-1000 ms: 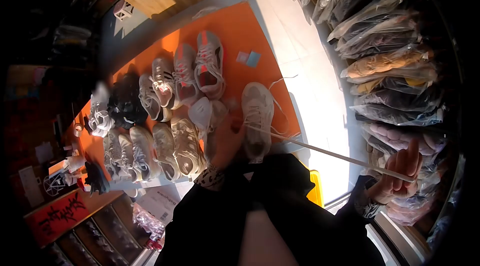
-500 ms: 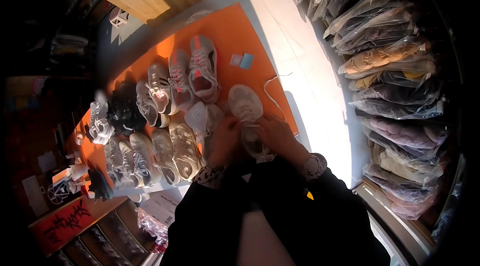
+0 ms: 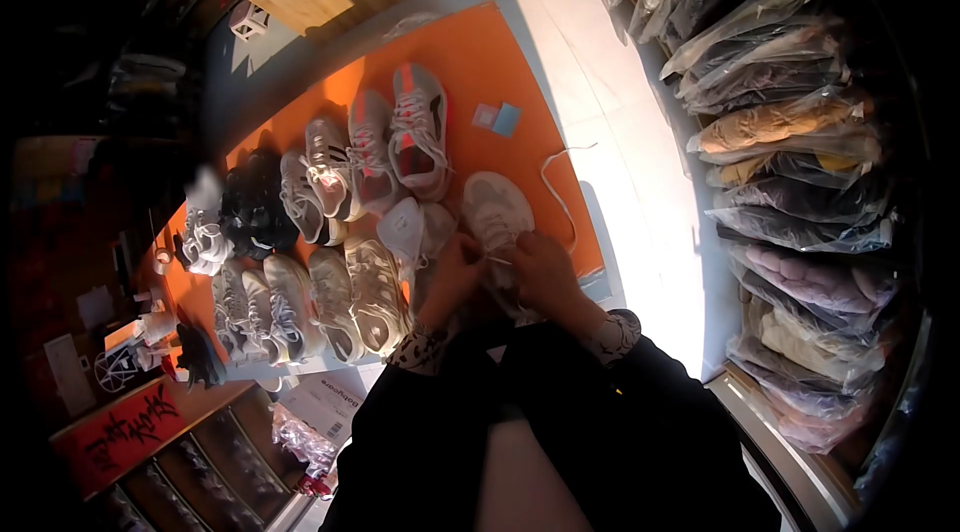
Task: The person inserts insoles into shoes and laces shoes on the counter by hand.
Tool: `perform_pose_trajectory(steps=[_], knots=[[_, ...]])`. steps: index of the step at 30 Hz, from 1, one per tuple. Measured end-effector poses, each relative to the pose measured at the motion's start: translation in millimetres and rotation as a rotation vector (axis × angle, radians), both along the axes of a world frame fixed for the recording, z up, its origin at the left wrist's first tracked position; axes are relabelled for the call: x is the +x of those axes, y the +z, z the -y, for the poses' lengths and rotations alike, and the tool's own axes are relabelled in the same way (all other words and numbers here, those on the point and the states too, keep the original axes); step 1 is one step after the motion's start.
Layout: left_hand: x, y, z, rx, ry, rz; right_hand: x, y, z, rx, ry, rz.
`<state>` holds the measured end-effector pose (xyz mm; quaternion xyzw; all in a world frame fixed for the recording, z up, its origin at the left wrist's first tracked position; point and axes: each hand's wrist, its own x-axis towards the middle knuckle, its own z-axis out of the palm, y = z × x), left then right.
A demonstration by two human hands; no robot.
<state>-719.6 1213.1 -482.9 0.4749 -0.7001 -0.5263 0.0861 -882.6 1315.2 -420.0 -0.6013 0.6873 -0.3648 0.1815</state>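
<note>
Pale grey-and-white lace-up sneaker (image 3: 497, 204) on the orange table (image 3: 522, 152), toe away from the wearer. Left hand (image 3: 453, 280) and right hand (image 3: 548, 277) at its lacing, fingers bent — cannot tell whether they pinch it. Thin white shoelace (image 3: 556, 190) curves across the table, beside the sneaker.

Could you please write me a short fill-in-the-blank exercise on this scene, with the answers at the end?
1. The bare surface of the table is coloured ____.
2. The left hand and the right hand are both at one shoe, whose toe points toward the ____ edge of the picture.
3. Beside a pale pink card on the table lies a card coloured ____.
4. The garments at the right are wrapped in transparent ____.

Missing words: orange; top; light blue; plastic.
</note>
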Motion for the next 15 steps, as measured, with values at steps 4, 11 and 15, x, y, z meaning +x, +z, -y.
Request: perform_pose_trajectory(steps=[4, 11, 15], knots=[[-10, 18, -8, -0.216, -0.067, -0.006, -17, 9, -12, 0.148, 0.056, -0.035], [-7, 85, -8, 0.089, -0.116, -0.237, -64, 65, 7, 0.387, 0.099, 1.085], [51, 106, 47, 0.044, 0.401, -0.448, -68, -16, -5, 0.242, -0.061, 0.519]])
